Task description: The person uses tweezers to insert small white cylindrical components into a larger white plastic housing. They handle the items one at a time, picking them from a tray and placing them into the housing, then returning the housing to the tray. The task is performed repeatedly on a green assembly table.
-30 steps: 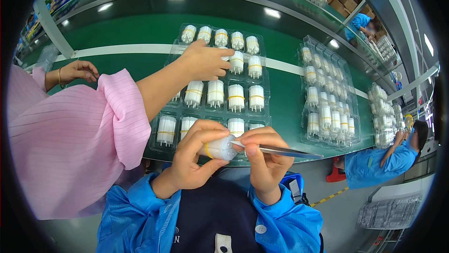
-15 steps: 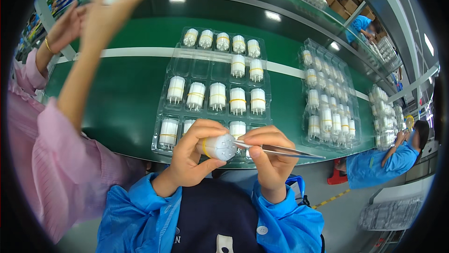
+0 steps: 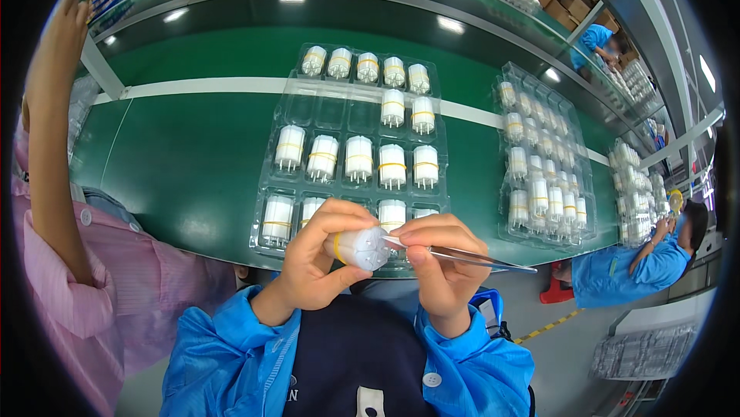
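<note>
My left hand [image 3: 320, 255] is closed round a white cylindrical pin plug [image 3: 359, 249] with a yellow band, its flat end turned to the right. Between the thumb and fingers of my right hand [image 3: 447, 263] is a pair of metal tweezers [image 3: 482, 260]. The tweezer tips meet the plug's end face; what they touch there is too small to make out. Just beyond my hands lies a clear plastic tray [image 3: 324, 112] with rows of similar white plugs, each with a yellow band and metal pins. Several of its pockets hold nothing.
A second tray of plugs [image 3: 539, 163] stands to the right on the green table [image 3: 177, 139], with more stacked trays [image 3: 636, 193] farther along. At my left a co-worker in a pink sleeve [image 3: 69, 247] raises an arm. Another person in blue [image 3: 628, 274] works at the far right.
The co-worker's arm on the left has swung farther left, and the white object it held is out of sight. My hands keep their hold, with the right hand and tweezers shifted slightly.
</note>
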{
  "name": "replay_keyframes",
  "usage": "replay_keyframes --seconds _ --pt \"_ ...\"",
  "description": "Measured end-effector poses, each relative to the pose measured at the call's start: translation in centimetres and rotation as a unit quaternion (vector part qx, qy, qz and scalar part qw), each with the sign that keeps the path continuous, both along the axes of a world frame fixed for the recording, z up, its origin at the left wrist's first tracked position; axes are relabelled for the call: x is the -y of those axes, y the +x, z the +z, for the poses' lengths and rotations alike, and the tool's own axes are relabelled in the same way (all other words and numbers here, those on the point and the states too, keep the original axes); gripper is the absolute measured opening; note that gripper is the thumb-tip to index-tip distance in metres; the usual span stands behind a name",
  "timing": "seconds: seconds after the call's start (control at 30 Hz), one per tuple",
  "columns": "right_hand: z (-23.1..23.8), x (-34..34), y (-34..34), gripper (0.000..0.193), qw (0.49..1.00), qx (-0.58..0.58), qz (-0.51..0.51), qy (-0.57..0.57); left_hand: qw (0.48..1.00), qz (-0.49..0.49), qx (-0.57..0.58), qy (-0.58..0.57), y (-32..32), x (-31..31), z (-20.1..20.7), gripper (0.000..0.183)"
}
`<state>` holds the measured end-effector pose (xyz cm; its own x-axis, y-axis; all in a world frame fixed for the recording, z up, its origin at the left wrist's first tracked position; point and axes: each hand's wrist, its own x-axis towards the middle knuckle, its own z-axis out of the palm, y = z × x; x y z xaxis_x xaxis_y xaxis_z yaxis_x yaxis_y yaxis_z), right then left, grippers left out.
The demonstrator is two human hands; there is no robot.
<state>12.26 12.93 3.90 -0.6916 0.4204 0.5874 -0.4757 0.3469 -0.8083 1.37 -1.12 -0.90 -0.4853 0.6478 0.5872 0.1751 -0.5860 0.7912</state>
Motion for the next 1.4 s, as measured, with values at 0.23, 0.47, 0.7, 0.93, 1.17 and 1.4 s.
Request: replay_keyframes --seconds 0.23,0.47,0.7,0.93,1.17,1.4 --pt "0.4 0.2 0.0 0.011 1.000 0.015 -0.012 0.014 0.999 0.023 -0.028 -0.005 0.1 0.0 -0.2 0.050" --pt "1.5 -0.3 -0.4 0.014 0.991 0.042 -0.011 0.124 0.995 0.062 -0.081 -0.013 -0.3 -0.1 -0.7 0.050" --pt "1.2 -0.2 0.1 0.015 0.997 -0.006 0.017 0.073 0.972 0.154 -0.174 0.037 -0.7 -0.8 0.2 0.043" --pt "0.6 0.1 0.5 0.017 0.998 -0.052 0.023 0.036 0.966 0.153 -0.206 0.021 -0.7 -0.3 0.6 0.042" --pt "0.4 0.5 1.5 0.020 0.997 -0.037 0.012 0.059 0.991 0.074 -0.110 0.018 -0.1 -1.0 -0.5 0.047" --pt "0.4 0.7 1.6 0.026 0.993 -0.030 0.023 0.110 0.995 0.036 -0.079 0.040 0.1 -1.4 -0.9 0.054"
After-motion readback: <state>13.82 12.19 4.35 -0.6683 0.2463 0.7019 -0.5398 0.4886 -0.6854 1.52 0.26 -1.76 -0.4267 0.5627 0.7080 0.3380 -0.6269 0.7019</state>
